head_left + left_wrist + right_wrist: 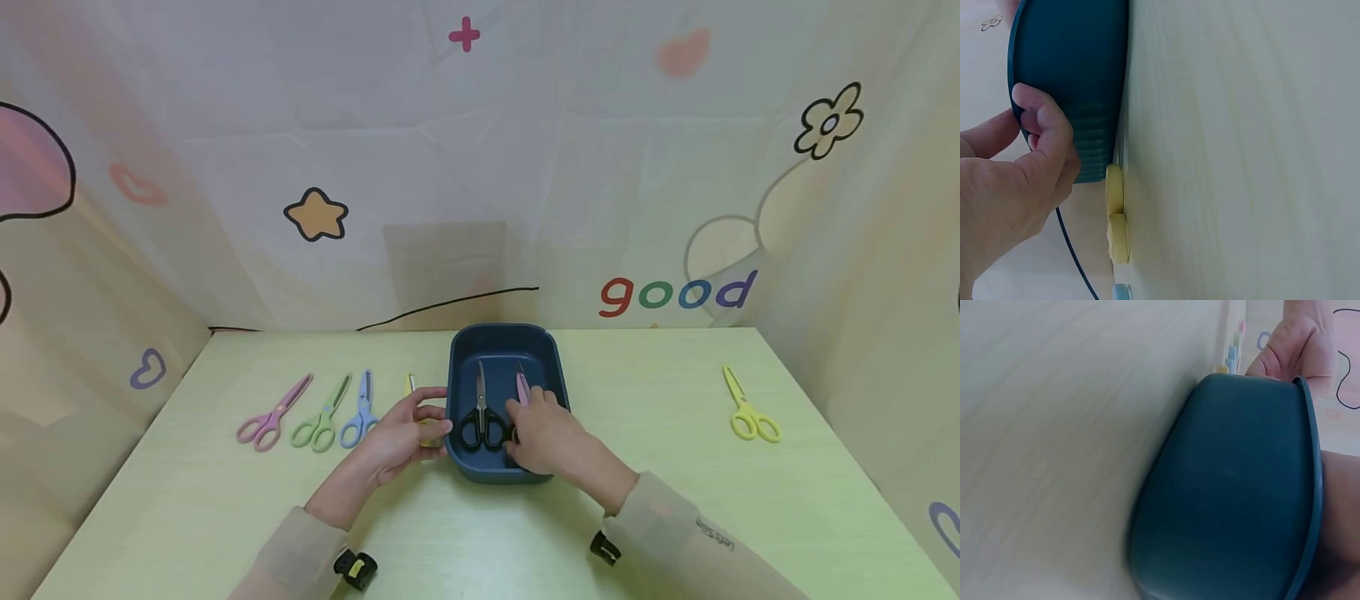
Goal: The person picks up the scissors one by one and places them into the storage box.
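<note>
Both sleeved forearms reached in to the dark blue tray (501, 342) at mid-table, where the left hand (405, 437) pinched its near-left rim to steady it while the right hand (546, 433), fingers loosely curled, laid pink-handled scissors (522, 385) beside the black-handled scissors (482, 417), best kept parallel, blades away.

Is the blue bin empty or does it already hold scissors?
Not empty. The blue bin holds black-handled scissors lying flat, and pink scissors under the right hand.
</note>
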Available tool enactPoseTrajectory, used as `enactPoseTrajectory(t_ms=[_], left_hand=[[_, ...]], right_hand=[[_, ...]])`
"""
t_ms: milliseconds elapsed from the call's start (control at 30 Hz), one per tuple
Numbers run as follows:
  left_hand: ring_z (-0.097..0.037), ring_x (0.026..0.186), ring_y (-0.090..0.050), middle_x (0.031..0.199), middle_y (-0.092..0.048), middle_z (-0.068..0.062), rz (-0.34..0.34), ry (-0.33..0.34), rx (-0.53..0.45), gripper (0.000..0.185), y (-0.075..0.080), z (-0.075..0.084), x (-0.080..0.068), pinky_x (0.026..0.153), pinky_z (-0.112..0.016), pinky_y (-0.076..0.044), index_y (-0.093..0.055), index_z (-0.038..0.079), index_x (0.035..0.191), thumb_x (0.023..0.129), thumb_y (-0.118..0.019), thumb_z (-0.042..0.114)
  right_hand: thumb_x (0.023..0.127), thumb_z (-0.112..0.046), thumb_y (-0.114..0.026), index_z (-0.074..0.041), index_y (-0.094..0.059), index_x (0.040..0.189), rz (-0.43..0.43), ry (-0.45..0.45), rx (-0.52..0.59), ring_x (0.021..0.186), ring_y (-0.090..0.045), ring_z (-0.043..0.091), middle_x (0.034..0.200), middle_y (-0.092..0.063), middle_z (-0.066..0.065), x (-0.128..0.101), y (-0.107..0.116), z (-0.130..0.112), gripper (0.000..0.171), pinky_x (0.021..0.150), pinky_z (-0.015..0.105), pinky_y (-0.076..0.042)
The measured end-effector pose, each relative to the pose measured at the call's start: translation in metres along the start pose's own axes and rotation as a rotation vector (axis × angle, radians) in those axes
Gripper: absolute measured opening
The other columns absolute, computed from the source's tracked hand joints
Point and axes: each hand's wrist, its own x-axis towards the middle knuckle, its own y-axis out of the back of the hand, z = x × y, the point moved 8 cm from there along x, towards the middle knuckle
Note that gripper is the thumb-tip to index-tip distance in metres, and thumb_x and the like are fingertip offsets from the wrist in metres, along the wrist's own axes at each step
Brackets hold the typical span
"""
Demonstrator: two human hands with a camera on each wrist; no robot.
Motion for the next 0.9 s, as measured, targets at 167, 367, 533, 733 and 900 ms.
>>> enactPoseTrajectory(t_ms=[167,367,533,733,900], left_hand=[[-0.021,0.082,-0.054,0.109,-0.051,-0.011,-0.002,-0.007,-0.004,0.055,0.001,0.0,-0.001,0.072,-0.031,-0.055,-0.036,0.002,0.152,0.101,-0.057,-0.005],[-0.019,0.08,-0.054,0.107,-0.051,-0.01,0.002,-0.003,-0.014,0.055,0.002,0.0,0.0,0.071,-0.03,-0.055,-0.036,0.002,0.152,0.102,-0.057,-0.006],[-0.019,0.081,-0.053,0.107,-0.051,-0.009,0.005,-0.005,-0.013,0.055,0.001,0.001,0.001,0.071,-0.031,-0.055,-0.036,0.002,0.152,0.102,-0.056,-0.005],[-0.019,0.081,-0.054,0.107,-0.051,-0.01,-0.004,-0.011,-0.016,0.055,0.001,0.002,0.0,0.071,-0.03,-0.055,-0.035,0.001,0.152,0.101,-0.057,-0.006],[-0.019,0.08,-0.053,0.106,-0.051,-0.009,-0.003,-0.003,-0.017,0.056,0.0,0.001,0.0,0.07,-0.03,-0.055,-0.034,0.0,0.152,0.101,-0.057,-0.006]], right_hand=[[0.093,-0.026,-0.077,-0.005,-0.064,0.1,0.155,0.071,-0.005,0.088,-0.051,0.03,0.094,-0.054,0.014,-0.004,0.012,0.0,0.026,0.067,0.039,-0.051],[0.092,-0.021,-0.077,-0.003,-0.07,0.102,0.353,0.153,0.036,0.088,-0.054,0.027,0.097,-0.059,0.012,-0.011,0.035,0.011,0.021,0.071,0.037,-0.054],[0.093,-0.018,-0.075,-0.005,-0.07,0.104,0.468,0.147,0.125,0.097,-0.056,0.029,0.105,-0.061,0.012,-0.021,0.053,0.032,0.018,0.078,0.04,-0.056],[0.095,-0.016,-0.071,-0.005,-0.067,0.106,0.513,0.063,0.191,0.1,-0.056,0.034,0.108,-0.061,0.016,-0.034,0.065,0.074,0.016,0.078,0.047,-0.055],[0.097,-0.019,-0.069,-0.002,-0.064,0.114,0.453,-0.03,0.168,0.101,-0.054,0.037,0.115,-0.06,0.023,-0.045,0.066,0.112,0.025,0.081,0.052,-0.053]])
